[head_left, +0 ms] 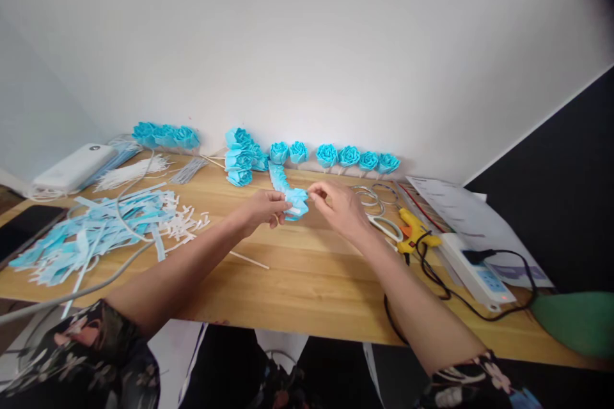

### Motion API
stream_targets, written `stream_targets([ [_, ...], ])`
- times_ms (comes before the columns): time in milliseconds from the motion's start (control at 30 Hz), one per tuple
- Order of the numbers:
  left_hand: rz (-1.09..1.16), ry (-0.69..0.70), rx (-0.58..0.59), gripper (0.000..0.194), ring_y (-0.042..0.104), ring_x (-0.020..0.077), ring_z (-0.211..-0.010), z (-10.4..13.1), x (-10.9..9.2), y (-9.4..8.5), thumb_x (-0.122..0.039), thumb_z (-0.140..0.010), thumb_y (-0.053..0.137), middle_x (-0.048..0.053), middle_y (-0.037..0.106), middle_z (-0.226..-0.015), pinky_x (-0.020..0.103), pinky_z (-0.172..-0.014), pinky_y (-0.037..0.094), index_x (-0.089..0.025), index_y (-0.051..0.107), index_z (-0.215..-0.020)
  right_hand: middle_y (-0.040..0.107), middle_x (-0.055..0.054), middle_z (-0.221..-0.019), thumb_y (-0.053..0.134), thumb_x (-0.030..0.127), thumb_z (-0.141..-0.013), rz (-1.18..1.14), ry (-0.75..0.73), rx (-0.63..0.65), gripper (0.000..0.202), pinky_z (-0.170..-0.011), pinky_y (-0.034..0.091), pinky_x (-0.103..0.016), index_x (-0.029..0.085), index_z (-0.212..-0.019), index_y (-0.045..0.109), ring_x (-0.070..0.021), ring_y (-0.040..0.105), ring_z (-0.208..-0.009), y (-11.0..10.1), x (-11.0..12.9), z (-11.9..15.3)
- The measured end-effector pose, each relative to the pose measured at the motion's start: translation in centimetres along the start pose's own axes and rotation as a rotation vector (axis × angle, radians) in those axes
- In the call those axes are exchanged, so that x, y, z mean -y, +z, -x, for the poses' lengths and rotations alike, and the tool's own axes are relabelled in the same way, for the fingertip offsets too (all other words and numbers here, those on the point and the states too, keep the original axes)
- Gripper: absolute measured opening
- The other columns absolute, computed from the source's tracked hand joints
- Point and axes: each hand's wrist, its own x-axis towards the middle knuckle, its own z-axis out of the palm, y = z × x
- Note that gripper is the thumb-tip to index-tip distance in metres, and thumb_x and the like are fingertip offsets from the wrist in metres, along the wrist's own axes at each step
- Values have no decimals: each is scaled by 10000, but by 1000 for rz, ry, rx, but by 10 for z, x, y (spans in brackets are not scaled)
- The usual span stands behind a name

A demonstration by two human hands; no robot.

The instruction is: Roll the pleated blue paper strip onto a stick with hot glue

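Note:
My left hand point(263, 208) pinches a blue petal piece point(297, 202) of thin folded material, with a small pale strip across its lower edge. Opposite it, my right hand point(339, 208) has thumb and forefinger closed at the right edge of that piece; whatever lies between those fingertips is too small to make out. Directly behind, a row of overlapping blue petals point(277, 176) stretches back toward the wall. A thin pale stick point(250, 260) lies on the table, one end hidden by my left forearm. Finished blue flowers point(348, 156) stand along the wall.
Cut blue and white strips point(115, 223) heap up on the left, near a white power bank point(74, 166) and black phone point(29, 230). Scissors point(386, 227), a yellow glue gun point(416, 231), a power strip point(480, 275) and printed sheets point(460, 208) lie right. A cable crosses the left side.

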Motion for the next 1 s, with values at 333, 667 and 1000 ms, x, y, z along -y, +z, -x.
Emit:
stream_targets([
  [333, 119, 138, -66, 482, 483, 67, -459, -6, 23, 8, -551, -630, 767, -3, 583, -582, 200, -454, 391, -118, 576, -725, 689, -68, -825, 670, 500, -794, -1007, 559, 243, 360, -644, 471, -269, 142, -825, 682, -143, 620, -709, 31, -11, 24],
  [667, 31, 94, -32, 515, 489, 73, -435, -6, 25, 8, -606, -617, 747, -4, 572, -543, 199, -428, 397, -125, 568, -663, 658, -22, -731, 718, 409, -752, -937, 549, 266, 259, -624, 425, -260, 155, -741, 672, -116, 552, -634, 30, -10, 23],
  [1000, 160, 144, -135, 456, 438, 70, -461, 3, 15, 7, -563, -720, 689, -14, 514, -556, 188, -416, 308, -140, 536, -643, 624, -10, -626, 697, 409, -714, -889, 558, 70, 257, -583, 410, -262, 185, -616, 616, -125, 506, -570, 31, -8, 21],
])
